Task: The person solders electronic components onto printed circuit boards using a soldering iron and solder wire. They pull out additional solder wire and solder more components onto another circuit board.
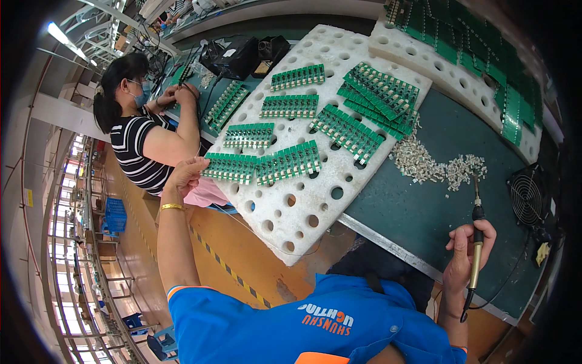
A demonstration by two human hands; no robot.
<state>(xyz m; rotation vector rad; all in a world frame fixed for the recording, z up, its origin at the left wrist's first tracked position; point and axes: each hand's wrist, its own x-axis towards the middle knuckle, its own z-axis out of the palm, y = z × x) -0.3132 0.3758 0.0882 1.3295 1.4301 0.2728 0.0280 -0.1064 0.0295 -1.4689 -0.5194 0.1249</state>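
My left hand (187, 177) pinches the end of a green circuit board strip (229, 167) on the white perforated foam board (285, 236), with a thin wire hanging near it. A second strip (288, 162) lies beside that one. Several more strips (288, 106) rest farther up, with an overlapping stack (381, 91) at the right. My right hand (462, 252) grips a soldering iron (476, 249), its tip over a pile of small white components (418, 159) on the dark green bench mat (412, 215).
A co-worker (139, 142) in a striped top works at the left near black equipment (230, 57). A second foam board (397, 42) carries green boards at the upper right. A black fan (522, 197) stands at the right. Blue crates (115, 213) stand on the orange floor.
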